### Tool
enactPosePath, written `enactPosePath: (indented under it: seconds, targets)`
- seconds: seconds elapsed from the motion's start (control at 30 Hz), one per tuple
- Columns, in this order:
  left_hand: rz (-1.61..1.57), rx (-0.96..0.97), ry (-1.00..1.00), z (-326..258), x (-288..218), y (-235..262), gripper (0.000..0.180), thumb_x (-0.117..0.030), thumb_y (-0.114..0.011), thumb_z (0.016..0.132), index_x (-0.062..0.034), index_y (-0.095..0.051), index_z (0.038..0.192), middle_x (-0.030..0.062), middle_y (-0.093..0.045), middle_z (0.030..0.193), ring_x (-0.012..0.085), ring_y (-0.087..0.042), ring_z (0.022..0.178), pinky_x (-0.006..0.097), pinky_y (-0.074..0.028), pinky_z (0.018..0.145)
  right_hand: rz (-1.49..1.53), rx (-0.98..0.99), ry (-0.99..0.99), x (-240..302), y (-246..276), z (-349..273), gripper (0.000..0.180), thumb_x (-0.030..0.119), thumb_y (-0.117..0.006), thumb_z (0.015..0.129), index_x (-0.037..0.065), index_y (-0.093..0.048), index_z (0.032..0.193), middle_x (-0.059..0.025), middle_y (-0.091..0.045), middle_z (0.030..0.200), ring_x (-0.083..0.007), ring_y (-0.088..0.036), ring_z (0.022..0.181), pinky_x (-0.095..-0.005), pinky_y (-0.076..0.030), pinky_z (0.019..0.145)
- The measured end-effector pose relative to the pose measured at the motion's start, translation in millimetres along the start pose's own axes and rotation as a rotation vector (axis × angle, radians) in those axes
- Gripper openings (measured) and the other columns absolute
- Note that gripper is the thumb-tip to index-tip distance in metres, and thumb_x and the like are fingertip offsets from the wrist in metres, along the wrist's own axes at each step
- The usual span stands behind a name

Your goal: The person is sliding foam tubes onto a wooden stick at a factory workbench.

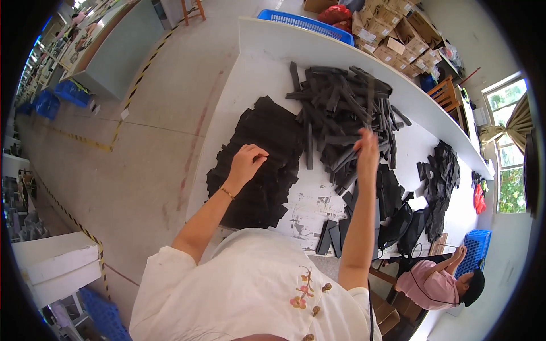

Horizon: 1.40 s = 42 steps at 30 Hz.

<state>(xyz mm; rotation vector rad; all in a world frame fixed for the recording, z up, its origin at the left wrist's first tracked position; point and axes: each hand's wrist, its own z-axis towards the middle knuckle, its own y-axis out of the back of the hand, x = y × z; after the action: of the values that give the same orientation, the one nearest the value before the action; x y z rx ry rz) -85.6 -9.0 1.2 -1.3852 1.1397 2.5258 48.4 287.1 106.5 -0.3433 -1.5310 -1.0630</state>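
Our left hand [245, 163] overhangs the black stack [267, 136], its long axis leading away; our right hand [367, 146], variously pointing strips [335, 96]; what the fingers [259, 151] grasp we cannot tell.

Pretty bright overall tbh, daylight let in via the window [511, 195] on the R, panes nearly blown out up top. Rt hand [367, 149] is smeared w/ motion blur, lt hand [247, 162] is rendered sharper. Detail's lost in the black pieces [259, 190]. Straight edges get bent, corners blacked out, far L bg left soft.
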Motion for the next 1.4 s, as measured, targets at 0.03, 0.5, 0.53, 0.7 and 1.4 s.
enactPosePath:
  seconds: [0.03,0.5,0.53,0.7,1.4]
  targets:
    - [0.0,-0.002,0.005,5.6,1.7,-2.1,0.017,-0.005,-0.071,0.074,-0.0086,-0.067,0.09,0.0042,-0.062,0.083,0.0192,-0.057,0.075,0.027,-0.048,0.067,0.015,0.106,-0.056,-13.5,-14.1,-25.8,0.023,0.025,-0.054,0.095,0.005,-0.058,0.107,-0.0059,-0.053,0.069,-0.0118,-0.052,0.065,-0.031,-0.043,0.06]
    - [-0.063,0.342,0.001,44.0,28.1,-19.5,0.011,-0.012,-0.074,0.07,-0.0076,-0.069,0.079,0.003,-0.066,0.083,0.0239,-0.055,0.091,0.035,-0.045,0.083,-0.641,0.149,0.371,-74.9,2.0,-124.9,0.015,0.013,-0.066,0.081,0.015,-0.068,0.095,-0.0036,-0.055,0.074,-0.023,-0.058,0.071,-0.0356,-0.047,0.06]
    - [-0.061,0.337,0.003,43.7,27.2,-18.8,0.011,-0.012,-0.074,0.07,-0.0076,-0.069,0.079,0.003,-0.066,0.083,0.0239,-0.055,0.091,0.035,-0.045,0.083,-0.639,0.157,0.393,-75.2,1.4,-122.9,0.015,0.013,-0.066,0.081,0.016,-0.068,0.096,-0.0038,-0.055,0.073,-0.0232,-0.058,0.07,-0.0357,-0.047,0.06]
    - [-0.09,0.275,-0.094,41.3,17.9,-17.2,0.009,-0.012,-0.072,0.07,-0.0068,-0.069,0.077,0.0046,-0.066,0.081,0.0252,-0.056,0.087,0.035,-0.046,0.078,-0.656,0.208,0.445,-72.3,-14.4,-114.6,0.016,0.013,-0.065,0.081,0.015,-0.068,0.097,-0.005,-0.056,0.074,-0.0238,-0.058,0.071,-0.0361,-0.048,0.06]
    - [-1.899,-0.166,0.59,-40.4,-30.5,-24.7,0.03,-0.023,-0.055,0.092,-0.0019,-0.057,0.114,0.0174,-0.064,0.107,0.0307,-0.063,0.099,0.044,-0.05,0.092,0.094,0.59,0.166,-5.0,-118.3,-170.2,0.019,0.015,-0.053,0.094,0.0,-0.058,0.105,-0.0178,-0.055,0.079,-0.0306,-0.056,0.069,-0.0381,-0.045,0.062]
